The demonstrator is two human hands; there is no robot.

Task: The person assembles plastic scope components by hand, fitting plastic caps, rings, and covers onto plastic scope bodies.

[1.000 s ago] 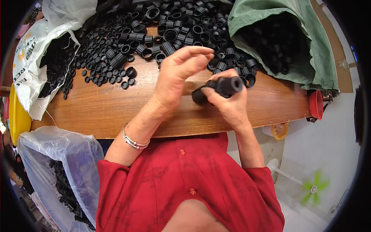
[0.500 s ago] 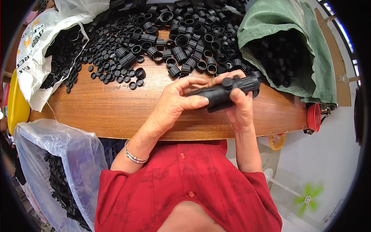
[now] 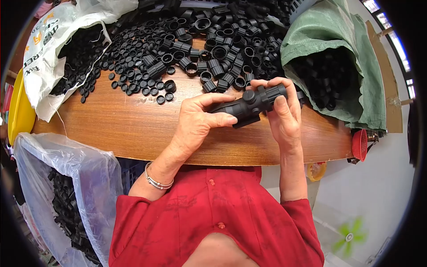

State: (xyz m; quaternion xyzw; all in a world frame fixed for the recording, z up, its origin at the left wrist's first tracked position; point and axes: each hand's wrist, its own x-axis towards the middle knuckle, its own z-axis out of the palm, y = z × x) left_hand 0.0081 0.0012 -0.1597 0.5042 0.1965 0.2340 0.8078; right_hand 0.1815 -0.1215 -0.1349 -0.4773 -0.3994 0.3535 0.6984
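Head: L hand (image 3: 192, 123) & R hand (image 3: 286, 116) hold blk tube (image 3: 242, 109), thumbs (image 3: 223, 119) nearside.

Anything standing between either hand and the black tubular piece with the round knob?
Nothing visible. The left hand grips one end of the black tubular piece directly, and the right hand holds the ribbed other end. The loose black ribbed rings lie beyond it on the brown wooden table, not in between.

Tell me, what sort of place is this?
Probably a small assembly workshop: loose black parts cover much of a wooden table, an open green sack holds more, and the left hand and right hand hold a black scope-like piece.
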